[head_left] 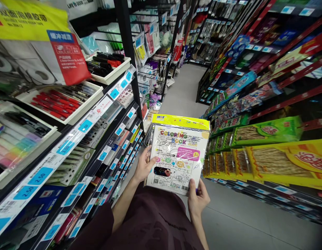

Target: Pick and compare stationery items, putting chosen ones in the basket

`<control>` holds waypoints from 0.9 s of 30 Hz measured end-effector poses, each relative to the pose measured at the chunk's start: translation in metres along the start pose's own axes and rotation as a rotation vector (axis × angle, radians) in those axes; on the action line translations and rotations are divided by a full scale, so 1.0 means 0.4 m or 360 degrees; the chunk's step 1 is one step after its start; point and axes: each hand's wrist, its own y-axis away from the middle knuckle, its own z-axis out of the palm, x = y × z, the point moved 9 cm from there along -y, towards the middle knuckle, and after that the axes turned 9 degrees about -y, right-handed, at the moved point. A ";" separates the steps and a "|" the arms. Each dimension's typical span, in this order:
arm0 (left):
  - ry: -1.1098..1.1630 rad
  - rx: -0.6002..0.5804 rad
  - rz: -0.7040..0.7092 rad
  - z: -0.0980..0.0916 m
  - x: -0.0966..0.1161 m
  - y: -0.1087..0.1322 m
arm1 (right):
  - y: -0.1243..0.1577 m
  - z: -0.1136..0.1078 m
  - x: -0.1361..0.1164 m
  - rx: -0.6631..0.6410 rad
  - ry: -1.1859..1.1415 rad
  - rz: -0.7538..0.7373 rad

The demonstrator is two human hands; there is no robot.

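Note:
A coloring book (176,152) in a clear wrapper with a yellow top strip is held up in front of me, its printed face toward me. My left hand (144,164) grips its left edge, the thumb lying on the face and the fingers mostly hidden behind. At the lower right corner, my right hand (198,197) pinches the book, thumb in front and fingers curled behind. The book is slightly tilted.
To the left, a shelf with price tags carries a tray of red pens (56,104), a tray of black markers (106,64) and bagged foam tape (41,45). Snack packets (288,161) hang on the right. A grey aisle floor (180,86) runs between.

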 end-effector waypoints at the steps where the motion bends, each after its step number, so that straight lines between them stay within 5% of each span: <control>1: 0.0000 -0.0004 0.0002 0.000 0.000 0.000 | 0.000 0.000 0.000 0.0001 -0.0002 0.0008; 27: -0.0008 0.0002 0.0032 -0.008 0.009 -0.003 | 0.003 0.011 -0.014 0.0004 -0.0045 -0.0050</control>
